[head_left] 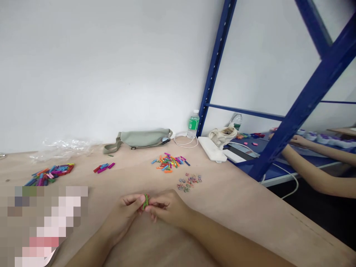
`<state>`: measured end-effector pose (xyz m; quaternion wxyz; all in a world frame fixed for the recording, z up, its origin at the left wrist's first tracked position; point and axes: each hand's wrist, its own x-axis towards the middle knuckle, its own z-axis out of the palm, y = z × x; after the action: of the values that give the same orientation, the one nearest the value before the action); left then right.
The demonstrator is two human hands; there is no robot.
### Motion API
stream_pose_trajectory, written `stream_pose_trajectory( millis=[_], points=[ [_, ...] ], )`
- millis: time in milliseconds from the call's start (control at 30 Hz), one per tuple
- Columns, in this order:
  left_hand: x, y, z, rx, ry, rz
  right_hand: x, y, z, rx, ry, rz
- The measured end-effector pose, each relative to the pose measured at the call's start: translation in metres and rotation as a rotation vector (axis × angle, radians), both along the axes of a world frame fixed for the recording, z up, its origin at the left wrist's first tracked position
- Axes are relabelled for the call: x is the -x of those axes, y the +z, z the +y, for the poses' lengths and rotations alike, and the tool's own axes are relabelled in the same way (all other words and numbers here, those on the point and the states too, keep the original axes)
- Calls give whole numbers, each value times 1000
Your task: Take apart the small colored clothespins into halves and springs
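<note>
Centrally, the person's left hand (124, 217) and right hand (168, 209) come together above the plywood bench (236, 207), their fingertips pinching a small green wooden clothespin (145, 202) from both sides, a two-handed grip suited to so small a piece. Ahead, loose coloured pegs (168, 162) and small wire springs (189, 183) lie spread within easy reach.

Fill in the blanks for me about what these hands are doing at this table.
The left hand and right hand pinch a small ____ clothespin.
The tabletop beneath them is made of ____.
The shelving rack at the right is painted ____.

Missing words: green; wood; blue.
</note>
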<state>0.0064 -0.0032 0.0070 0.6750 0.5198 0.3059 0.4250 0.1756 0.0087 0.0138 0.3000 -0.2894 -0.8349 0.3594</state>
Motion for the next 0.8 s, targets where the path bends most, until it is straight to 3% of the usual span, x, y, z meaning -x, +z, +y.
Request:
stream_pose_trajectory(
  millis=[200, 400, 800],
  points=[
    [2, -8, 3, 78, 65, -6, -1, 1, 0, -147, 20, -41],
    [9, -16, 10, 138, 255, -30, 1, -1, -1, -269, -138, -97],
    [11, -11, 13, 202, 247, -191, -13, 5, 16, -183, -304, -281]
  ],
)
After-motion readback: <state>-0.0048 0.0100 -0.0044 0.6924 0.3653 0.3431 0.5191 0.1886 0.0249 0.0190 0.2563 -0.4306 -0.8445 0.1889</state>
